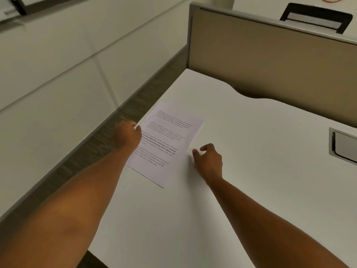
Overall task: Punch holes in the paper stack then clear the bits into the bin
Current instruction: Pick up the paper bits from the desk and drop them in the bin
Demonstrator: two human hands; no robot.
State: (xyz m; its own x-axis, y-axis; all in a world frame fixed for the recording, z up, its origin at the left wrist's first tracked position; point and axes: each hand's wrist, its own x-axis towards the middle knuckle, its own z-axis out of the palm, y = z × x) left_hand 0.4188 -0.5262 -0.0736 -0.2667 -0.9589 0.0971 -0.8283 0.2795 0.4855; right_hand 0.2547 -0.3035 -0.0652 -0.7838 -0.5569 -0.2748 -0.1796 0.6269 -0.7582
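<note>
On the white desk point(241, 171), near its left edge, I see the paper stack point(166, 144) lying flat with the printed side up. Its long axis runs from the near side of the desk toward the far-left corner, so it lies at a slant to the desk edge, not parallel to it. The lines of text run across the short side, and the top of the page points away from me, a little toward the grey partition point(270, 60) at the back. The far-left corner of the stack reaches the desk edge; I cannot tell if it goes over it.

My left hand point(127, 135) is at the left long edge of the stack, about the middle of it. The fingers are curled and the thumb lies on top of the sheet, so it seems to pinch the edge, but the fingertips are hidden under the hand and I cannot be sure how firm the hold is.

My right hand point(208, 161) is just beside the right long edge, near the lower part. Its fingers are loosely bent, with thumb and forefinger apart, and it holds nothing. If the fingertips touch the paper I cannot tell.

A metal cable hatch point(342, 145) is set in the desk at the far right, well apart from the stack. Behind the partition stands a black chair point(316, 16).
</note>
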